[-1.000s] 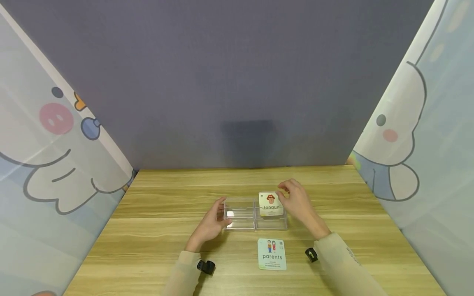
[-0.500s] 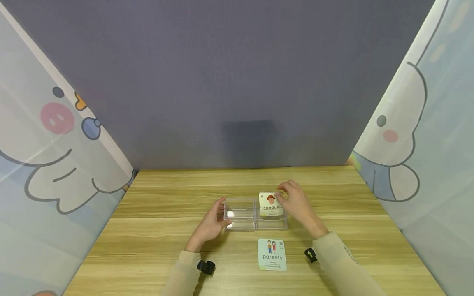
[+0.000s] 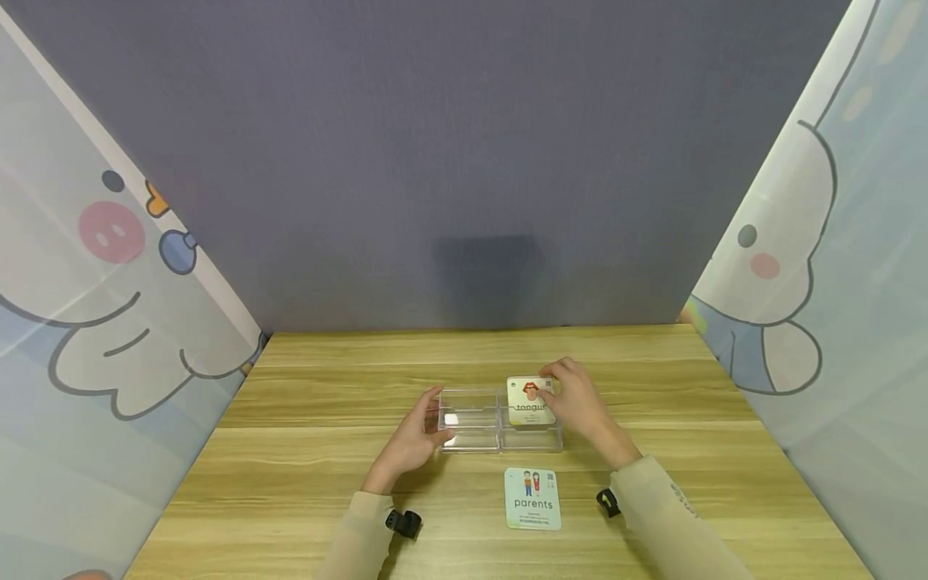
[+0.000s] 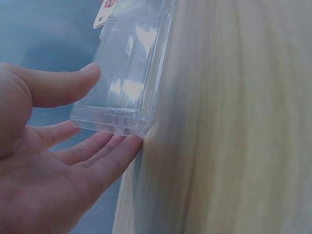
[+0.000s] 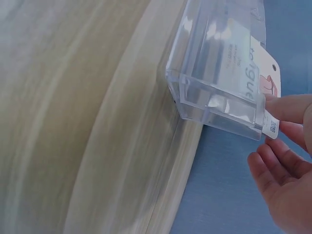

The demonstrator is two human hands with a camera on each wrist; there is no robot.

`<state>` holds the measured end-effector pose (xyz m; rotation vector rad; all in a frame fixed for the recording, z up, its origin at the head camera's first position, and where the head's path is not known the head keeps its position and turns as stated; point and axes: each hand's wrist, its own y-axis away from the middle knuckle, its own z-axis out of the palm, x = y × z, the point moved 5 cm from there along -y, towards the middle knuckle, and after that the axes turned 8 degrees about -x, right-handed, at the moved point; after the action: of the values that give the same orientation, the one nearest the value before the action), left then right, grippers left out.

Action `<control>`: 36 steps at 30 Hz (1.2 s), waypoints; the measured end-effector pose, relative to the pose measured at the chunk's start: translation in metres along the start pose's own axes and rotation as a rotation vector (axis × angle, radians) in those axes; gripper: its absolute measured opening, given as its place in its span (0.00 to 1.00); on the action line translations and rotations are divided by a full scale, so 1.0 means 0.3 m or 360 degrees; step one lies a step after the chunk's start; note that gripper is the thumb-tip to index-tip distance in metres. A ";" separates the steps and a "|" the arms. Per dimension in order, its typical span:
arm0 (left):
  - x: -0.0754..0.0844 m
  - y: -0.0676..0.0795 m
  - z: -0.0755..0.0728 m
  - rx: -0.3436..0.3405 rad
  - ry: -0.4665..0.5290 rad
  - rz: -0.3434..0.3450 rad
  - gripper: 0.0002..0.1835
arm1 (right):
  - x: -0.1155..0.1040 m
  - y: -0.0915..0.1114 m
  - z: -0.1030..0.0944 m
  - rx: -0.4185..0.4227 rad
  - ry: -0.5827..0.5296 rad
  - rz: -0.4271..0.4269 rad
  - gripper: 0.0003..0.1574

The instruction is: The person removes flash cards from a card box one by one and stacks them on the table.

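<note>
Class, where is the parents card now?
In the head view, the parents card lies on the table, right of centre, on the near side of the clear holder.

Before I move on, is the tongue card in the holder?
Partly in: the card shows through the clear holder below, its top sticking out above.

Wide head view, forward and down; close, tilted wrist views from either side, clear holder in all

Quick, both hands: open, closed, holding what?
Left hand: closed, holding the rack at its left end.
Right hand: closed, pinching the tongue card.
</note>
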<state>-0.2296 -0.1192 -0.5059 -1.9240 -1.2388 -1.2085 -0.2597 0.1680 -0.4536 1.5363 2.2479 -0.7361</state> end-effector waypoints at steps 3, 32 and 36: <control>-0.001 0.001 0.000 0.0002 -0.0001 -0.0004 0.43 | 0.004 0.000 0.006 0.0001 0.0001 0.0009 0.21; -0.005 -0.005 0.007 0.0005 -0.0008 -0.0005 0.43 | 0.004 0.005 0.005 0.0019 -0.0005 0.0019 0.17; -0.006 -0.006 0.007 0.0007 -0.0001 -0.0009 0.43 | 0.000 0.005 0.000 0.0016 -0.0013 0.0016 0.17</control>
<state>-0.2306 -0.1175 -0.5085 -1.9192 -1.2470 -1.2068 -0.2585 0.1684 -0.4541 1.5452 2.2322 -0.7505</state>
